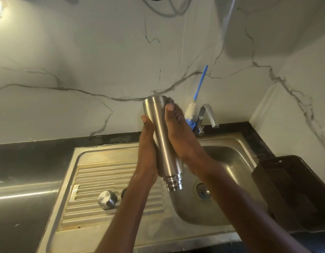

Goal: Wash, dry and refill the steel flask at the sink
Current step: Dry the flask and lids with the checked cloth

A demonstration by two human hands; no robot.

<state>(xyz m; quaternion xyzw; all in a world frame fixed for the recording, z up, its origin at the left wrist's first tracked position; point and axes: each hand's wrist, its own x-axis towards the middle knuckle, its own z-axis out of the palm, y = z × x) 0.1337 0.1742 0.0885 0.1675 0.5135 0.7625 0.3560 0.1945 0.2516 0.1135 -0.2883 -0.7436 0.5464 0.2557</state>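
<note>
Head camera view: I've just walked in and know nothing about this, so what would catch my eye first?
First, the steel flask, held upside down between the left hand and right hand above the sink, its threaded mouth pointing down. Next, the blue-handled bottle brush standing by the tap against the marble wall. Then the steel cap lying on the ribbed drainboard at left.

White veined marble wall (pixel 85 61), black counter (pixel 30 152), bright corner glare.
</note>
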